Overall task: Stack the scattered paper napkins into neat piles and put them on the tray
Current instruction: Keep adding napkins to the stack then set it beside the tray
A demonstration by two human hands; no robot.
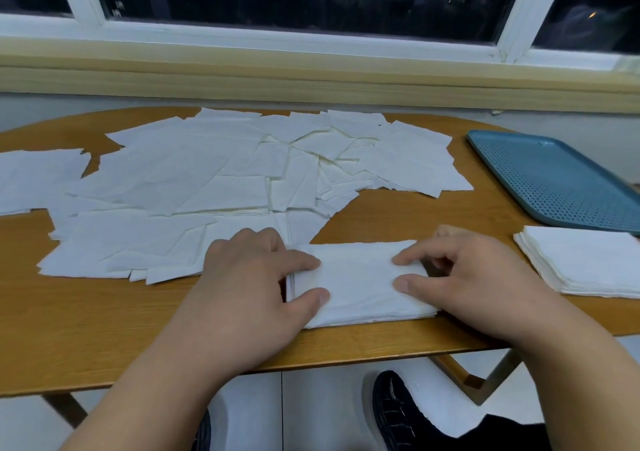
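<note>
**Fig. Squaring a napkin pile before transfer to the tray**

Shows a part-built napkin pile (360,284) at the front edge of the bench (398,215), bracketed by the left hand (249,277) and the right hand (478,274). Locates a finished pile (588,263) toward the right edge, just in front of the blue tray (561,180) at the far right corner, with nothing on the visible part of the tray. Locates the loose napkins (214,180), overlapping at odd angles, across the middle and left of the bench.

Step in hand, as judged: truing the pile's edges.

- Push inward from both short sides with equal force, so that no sheet skews.
- Keep light downward pressure on top, to stop thin sheets from buckling or sliding.
- Check the front corner on the right, where the layers look slightly stepped, and tap it flush.
- Lift only once all four sides align.

Fingers, left: forefinger and thumb laid on the top sheet, gently bent, pressing and not clasping; palm against the pile's left side.

Fingers, right: forefinger and thumb likewise on top; the rest tucked against the pile's right side. Nothing gripped or pinched, as far as can be seen; cannot tell whether any fingertip slips beneath.
</note>
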